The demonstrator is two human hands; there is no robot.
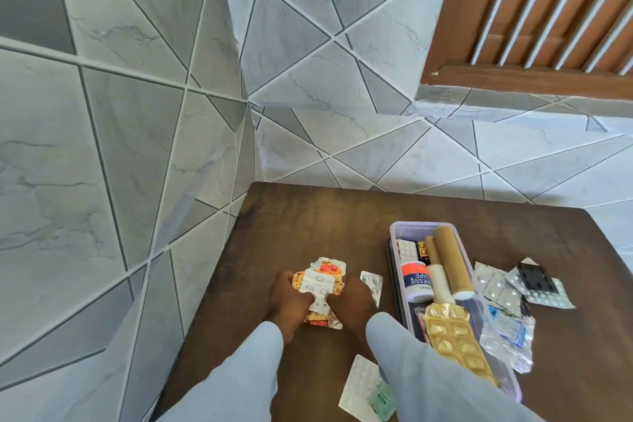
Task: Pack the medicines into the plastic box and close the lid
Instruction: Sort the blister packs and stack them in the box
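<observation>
- The plastic box (394,236) is sitting open on the right half of the desk (308,216), already partly filled: an adhesive tape roll (416,281), two brown tubes (448,260), a gold blister strip (455,332) sticking out over the near end, and small white strips at the far end.
- The lid is not on; I cannot tell where it is lying, though a dark edge is showing under the box's left side.
- The left hand (286,298) and the right hand (352,298) are both curling around a small stack of blister packs (322,284) left of the box, pinching it from either side.
- Much is remaining, by my judgement: that stack, a lone white strip (371,283) just beside the right hand, a white sheet with a green packet (363,387) near the desk's front edge, and a loose pile of foil strips (513,295) right of the box.
- The protruding gold strip is probably going to block the lid unless it gets tucked in.
- Only the head view is on offer.
</observation>
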